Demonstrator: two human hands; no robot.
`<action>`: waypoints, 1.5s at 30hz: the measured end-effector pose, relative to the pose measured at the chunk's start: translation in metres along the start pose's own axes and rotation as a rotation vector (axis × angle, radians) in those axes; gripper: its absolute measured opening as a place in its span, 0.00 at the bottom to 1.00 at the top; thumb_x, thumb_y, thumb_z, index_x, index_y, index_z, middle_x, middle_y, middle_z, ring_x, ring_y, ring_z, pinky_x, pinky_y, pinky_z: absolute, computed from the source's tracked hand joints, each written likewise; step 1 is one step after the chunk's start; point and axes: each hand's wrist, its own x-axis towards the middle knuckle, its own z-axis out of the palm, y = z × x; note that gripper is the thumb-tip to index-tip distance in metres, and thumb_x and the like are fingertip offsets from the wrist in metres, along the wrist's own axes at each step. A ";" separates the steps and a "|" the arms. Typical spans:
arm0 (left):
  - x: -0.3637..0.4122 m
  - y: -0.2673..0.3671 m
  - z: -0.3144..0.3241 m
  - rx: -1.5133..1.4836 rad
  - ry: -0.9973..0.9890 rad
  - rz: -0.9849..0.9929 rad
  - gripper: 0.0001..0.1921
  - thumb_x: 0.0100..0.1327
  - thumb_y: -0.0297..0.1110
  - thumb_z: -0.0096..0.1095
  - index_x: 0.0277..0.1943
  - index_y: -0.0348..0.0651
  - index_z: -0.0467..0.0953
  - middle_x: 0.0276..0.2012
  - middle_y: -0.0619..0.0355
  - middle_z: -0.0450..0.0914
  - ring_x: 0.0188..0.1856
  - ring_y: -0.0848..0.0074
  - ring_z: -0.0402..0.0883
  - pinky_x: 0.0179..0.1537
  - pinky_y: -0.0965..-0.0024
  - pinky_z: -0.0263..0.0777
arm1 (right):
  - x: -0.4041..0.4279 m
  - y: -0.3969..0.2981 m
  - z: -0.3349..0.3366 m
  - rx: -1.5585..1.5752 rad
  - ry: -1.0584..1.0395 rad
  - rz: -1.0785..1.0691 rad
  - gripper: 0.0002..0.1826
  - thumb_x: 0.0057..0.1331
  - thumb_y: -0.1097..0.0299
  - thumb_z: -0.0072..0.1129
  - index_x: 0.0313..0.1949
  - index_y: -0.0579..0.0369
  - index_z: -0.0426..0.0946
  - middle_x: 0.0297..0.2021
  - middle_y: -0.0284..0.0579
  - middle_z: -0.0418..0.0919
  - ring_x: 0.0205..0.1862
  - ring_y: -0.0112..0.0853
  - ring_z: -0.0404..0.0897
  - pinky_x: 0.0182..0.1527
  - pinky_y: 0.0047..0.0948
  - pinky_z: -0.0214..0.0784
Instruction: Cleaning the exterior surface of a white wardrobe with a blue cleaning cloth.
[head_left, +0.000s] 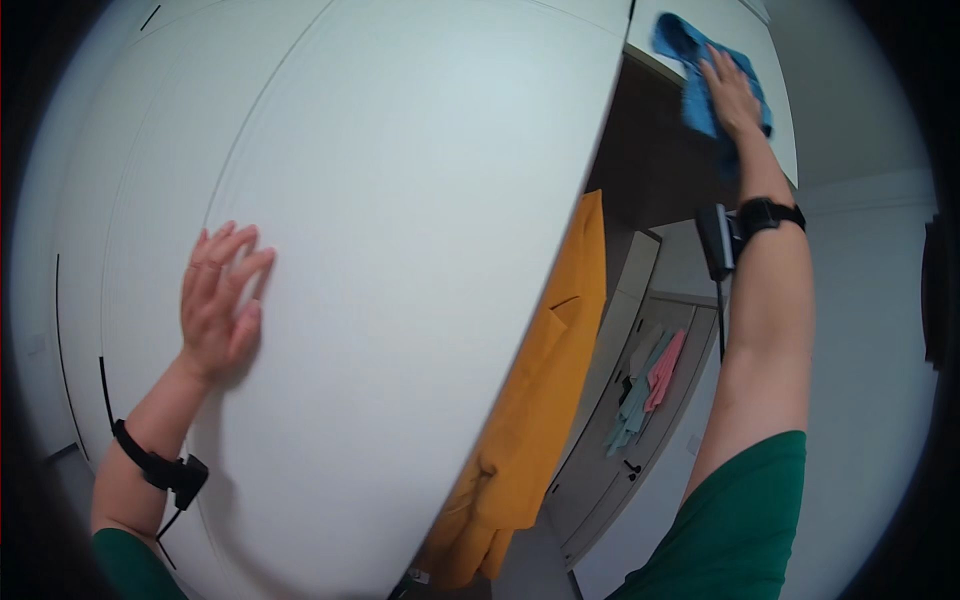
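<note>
High at the right, my right hand (731, 94) lies nearly flat over a blue cloth (697, 112), pressing it against a white upper cabinet panel (780, 127). Part of the cloth hangs loose below the panel's lower edge. On the left, my left hand (221, 300) is at a large white wardrobe door (420, 210), fingers spread and bent, with nothing in it. Whether its fingertips rest on the door or hover just off it is hard to tell. Both forearms wear a black strap with a small device.
A mustard-yellow coat (547, 360) hangs beyond the door's edge, below a dark recess (652, 127). Farther back, clothes (649, 382) hang on a grey room door (600, 480) with a black handle. A dark object (932, 292) is at the right rim.
</note>
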 end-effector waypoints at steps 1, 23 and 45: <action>-0.002 0.000 0.001 0.016 0.014 -0.036 0.26 0.60 0.32 0.50 0.61 0.42 0.78 0.66 0.46 0.73 0.73 0.50 0.66 0.76 0.41 0.48 | 0.003 0.036 0.003 0.016 0.012 0.009 0.36 0.74 0.29 0.31 0.78 0.18 0.49 0.81 0.30 0.46 0.81 0.46 0.49 0.75 0.67 0.40; -0.004 0.022 0.011 0.045 0.001 -0.101 0.30 0.55 0.35 0.52 0.63 0.46 0.77 0.69 0.51 0.71 0.74 0.55 0.65 0.76 0.44 0.48 | 0.016 -0.043 -0.005 -0.067 0.036 0.052 0.38 0.72 0.32 0.37 0.76 0.31 0.60 0.78 0.28 0.57 0.78 0.43 0.58 0.76 0.58 0.46; -0.006 0.000 0.005 -0.035 0.094 -0.095 0.25 0.64 0.35 0.52 0.65 0.51 0.76 0.66 0.56 0.74 0.70 0.60 0.70 0.74 0.48 0.55 | -0.462 -0.304 -0.154 1.043 -0.232 -0.047 0.24 0.69 0.56 0.54 0.63 0.40 0.80 0.72 0.56 0.61 0.74 0.60 0.55 0.75 0.64 0.38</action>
